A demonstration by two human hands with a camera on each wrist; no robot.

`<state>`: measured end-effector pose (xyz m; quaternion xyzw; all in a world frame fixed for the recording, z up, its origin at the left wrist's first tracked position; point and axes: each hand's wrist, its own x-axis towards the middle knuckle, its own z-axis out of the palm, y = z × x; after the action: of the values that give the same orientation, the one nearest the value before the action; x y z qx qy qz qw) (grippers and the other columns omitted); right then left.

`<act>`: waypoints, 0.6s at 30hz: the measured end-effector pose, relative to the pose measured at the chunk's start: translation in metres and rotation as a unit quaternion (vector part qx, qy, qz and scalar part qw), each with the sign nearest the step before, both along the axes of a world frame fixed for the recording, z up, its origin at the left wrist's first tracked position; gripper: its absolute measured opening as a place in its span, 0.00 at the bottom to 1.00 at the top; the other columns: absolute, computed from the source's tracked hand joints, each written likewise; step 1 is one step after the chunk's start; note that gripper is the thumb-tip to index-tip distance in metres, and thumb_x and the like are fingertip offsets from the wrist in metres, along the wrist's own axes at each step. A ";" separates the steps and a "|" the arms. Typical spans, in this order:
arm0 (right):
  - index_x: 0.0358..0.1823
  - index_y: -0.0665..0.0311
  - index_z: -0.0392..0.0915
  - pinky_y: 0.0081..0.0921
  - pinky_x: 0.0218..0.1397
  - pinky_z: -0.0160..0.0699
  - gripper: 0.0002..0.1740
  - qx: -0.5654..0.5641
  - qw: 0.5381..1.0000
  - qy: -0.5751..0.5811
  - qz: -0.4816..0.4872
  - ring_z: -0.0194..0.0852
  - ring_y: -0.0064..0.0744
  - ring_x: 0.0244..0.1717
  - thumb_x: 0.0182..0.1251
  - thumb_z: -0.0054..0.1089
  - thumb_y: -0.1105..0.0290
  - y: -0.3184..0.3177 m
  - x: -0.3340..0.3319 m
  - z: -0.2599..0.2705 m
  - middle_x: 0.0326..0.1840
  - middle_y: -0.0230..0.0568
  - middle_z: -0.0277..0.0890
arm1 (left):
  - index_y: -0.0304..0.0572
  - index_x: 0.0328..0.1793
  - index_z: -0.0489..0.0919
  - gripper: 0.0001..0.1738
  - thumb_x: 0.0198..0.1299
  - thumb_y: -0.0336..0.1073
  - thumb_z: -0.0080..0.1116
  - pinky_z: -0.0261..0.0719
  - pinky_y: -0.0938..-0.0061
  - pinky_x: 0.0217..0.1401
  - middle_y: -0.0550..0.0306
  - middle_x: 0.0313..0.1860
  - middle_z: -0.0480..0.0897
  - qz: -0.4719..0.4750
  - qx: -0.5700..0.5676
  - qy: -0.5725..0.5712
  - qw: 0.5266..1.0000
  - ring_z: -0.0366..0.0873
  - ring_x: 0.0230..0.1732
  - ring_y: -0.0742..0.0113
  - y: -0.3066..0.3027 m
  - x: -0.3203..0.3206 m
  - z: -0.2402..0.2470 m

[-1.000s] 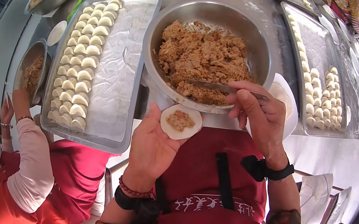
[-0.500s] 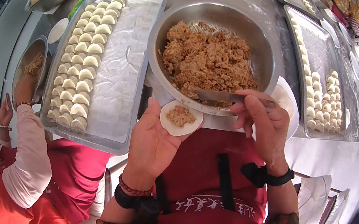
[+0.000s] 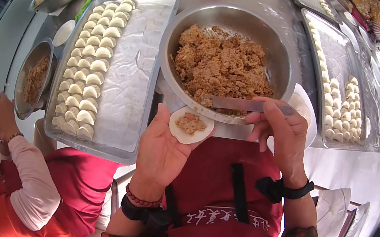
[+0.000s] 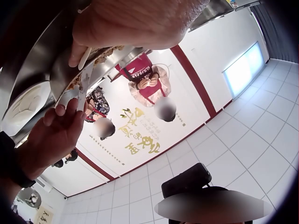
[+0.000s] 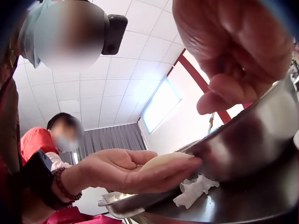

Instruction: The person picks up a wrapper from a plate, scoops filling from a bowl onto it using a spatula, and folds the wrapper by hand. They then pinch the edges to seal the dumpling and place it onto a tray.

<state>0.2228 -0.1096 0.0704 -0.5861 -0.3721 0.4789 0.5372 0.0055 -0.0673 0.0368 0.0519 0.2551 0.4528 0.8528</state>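
My left hand [image 3: 161, 151] lies palm up just below the big bowl's near rim, carrying a round dumpling wrapper [image 3: 175, 130] across its fingers. A patch of brown filling [image 3: 191, 124] sits in the middle of the wrapper. In the right wrist view the fingers stretch out flat under the wrapper [image 5: 168, 161]. With thumb and fingers my right hand [image 3: 280, 137] grips a flat metal spatula [image 3: 238, 104]. Its blade lies over the filling at the near side of the large steel bowl [image 3: 284, 66], which holds a big heap of minced filling [image 3: 224, 66].
Left of the bowl is a tray [image 3: 129, 87] with rows of folded dumplings [image 3: 91, 65]; another dumpling tray [image 3: 331, 54] lies to the right. White plates [image 3: 304, 105] stand beside the bowl. A neighbouring person's arm [image 3: 36, 170] is at the left near a smaller filling bowl [image 3: 35, 73].
The spatula's blade has risen out of the filling by the near rim, and my right hand has shifted slightly right and down. The neighbour's hand has come out of the smaller bowl.
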 end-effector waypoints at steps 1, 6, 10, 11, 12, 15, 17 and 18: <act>0.55 0.73 0.79 0.13 0.17 0.70 0.18 -0.005 1.000 0.021 -0.006 0.80 0.20 0.24 0.79 0.49 0.64 -0.001 0.001 -0.001 0.35 0.41 0.84 | 0.27 0.74 0.59 0.34 0.80 0.53 0.27 0.59 0.38 0.79 0.35 0.73 0.68 -0.002 0.000 0.001 1.000 0.64 0.75 0.40 0.000 0.000 0.001; 0.58 0.76 0.75 0.14 0.17 0.72 0.21 -0.028 0.994 0.108 -0.011 0.80 0.22 0.24 0.79 0.48 0.63 -0.005 0.005 -0.003 0.36 0.43 0.84 | 0.28 0.74 0.59 0.33 0.80 0.52 0.27 0.60 0.38 0.79 0.36 0.72 0.69 -0.004 0.000 0.007 1.000 0.65 0.75 0.40 0.001 0.003 0.004; 0.58 0.75 0.76 0.13 0.20 0.73 0.20 -0.039 0.997 0.069 -0.007 0.81 0.23 0.26 0.79 0.48 0.63 -0.014 -0.009 0.004 0.39 0.44 0.85 | 0.27 0.74 0.59 0.33 0.80 0.52 0.27 0.60 0.39 0.79 0.36 0.72 0.70 0.003 -0.006 -0.010 1.000 0.65 0.74 0.41 0.000 0.000 0.002; 0.58 0.74 0.76 0.14 0.22 0.74 0.19 -0.036 0.998 0.051 0.002 0.82 0.23 0.27 0.79 0.49 0.64 -0.019 -0.015 0.005 0.39 0.44 0.85 | 0.26 0.73 0.59 0.34 0.80 0.53 0.27 0.60 0.39 0.79 0.36 0.72 0.70 0.003 -0.004 -0.016 1.000 0.66 0.74 0.41 -0.001 -0.001 0.001; 0.58 0.74 0.77 0.14 0.24 0.75 0.19 -0.034 0.999 0.034 0.011 0.82 0.23 0.28 0.79 0.49 0.65 -0.024 -0.019 0.006 0.39 0.43 0.85 | 0.26 0.73 0.59 0.34 0.80 0.53 0.27 0.61 0.39 0.79 0.36 0.72 0.70 0.003 -0.003 -0.022 1.000 0.66 0.74 0.41 -0.001 -0.002 0.001; 0.59 0.69 0.78 0.18 0.30 0.79 0.16 0.078 0.984 -0.131 0.093 0.83 0.26 0.32 0.77 0.53 0.68 -0.038 -0.023 -0.006 0.40 0.43 0.85 | 0.23 0.72 0.60 0.35 0.80 0.53 0.27 0.61 0.40 0.79 0.33 0.71 0.69 0.001 -0.012 -0.005 1.000 0.65 0.74 0.39 -0.002 -0.002 0.002; 0.55 0.64 0.81 0.25 0.33 0.82 0.17 0.201 0.919 -0.307 0.143 0.83 0.34 0.34 0.64 0.68 0.73 -0.040 -0.021 -0.017 0.42 0.43 0.84 | 0.20 0.72 0.59 0.37 0.80 0.54 0.27 0.61 0.41 0.79 0.31 0.71 0.69 0.005 -0.008 -0.001 1.000 0.65 0.74 0.37 -0.003 -0.002 0.003; 0.53 0.63 0.81 0.26 0.34 0.82 0.19 0.254 0.885 -0.359 0.156 0.83 0.36 0.35 0.60 0.71 0.73 -0.040 -0.023 -0.017 0.42 0.44 0.84 | 0.19 0.72 0.58 0.37 0.80 0.54 0.27 0.61 0.42 0.79 0.29 0.70 0.69 0.006 -0.006 0.001 1.000 0.65 0.74 0.36 -0.003 -0.001 0.003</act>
<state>0.1998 -0.1496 0.0538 -0.4960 -0.7348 0.2030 0.4157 0.0041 -0.0704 0.0399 0.0457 0.2589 0.4564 0.8500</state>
